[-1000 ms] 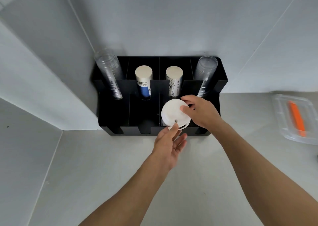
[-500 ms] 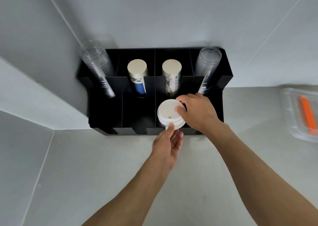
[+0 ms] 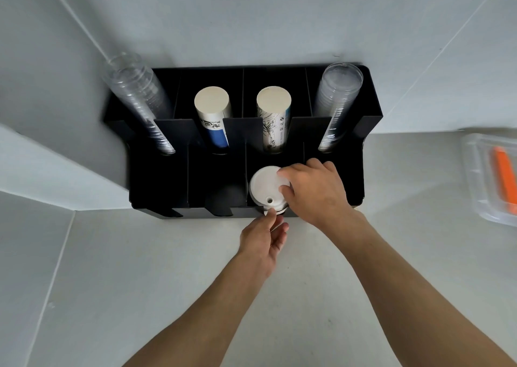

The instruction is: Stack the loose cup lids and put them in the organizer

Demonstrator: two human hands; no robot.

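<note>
**Lid stack held at the organizer's front row**

A pale grey counter [image 3: 140, 282] meets grey walls, and against the back wall at twelve o'clock stands a black organizer [image 3: 156, 182] split into a back row and a front row of four compartments each. In the back row, a tall stack of clear cups [image 3: 140, 101] leans at about eleven o'clock, two stacks of paper cups follow, one with a blue band [image 3: 212, 115] and one with line drawings [image 3: 274, 115], and a stack of clear dome lids [image 3: 338, 98] stands at one o'clock. At three o'clock, well apart from the organizer, a clear plastic container [image 3: 475, 176] holds something orange [image 3: 503, 179]; it is blurred.

The person's right hand [image 3: 316, 193] reaches in from five o'clock and lies over the right side of a stack of white cup lids [image 3: 264, 185], fingers closed on its top and edge. The stack sits in the third front compartment from the left, its sip hole facing six o'clock. The left hand [image 3: 263, 241] comes up from six o'clock with fingers loosely spread; its fingertips [image 3: 270, 215] touch the stack's lower rim through the front notch.
</note>
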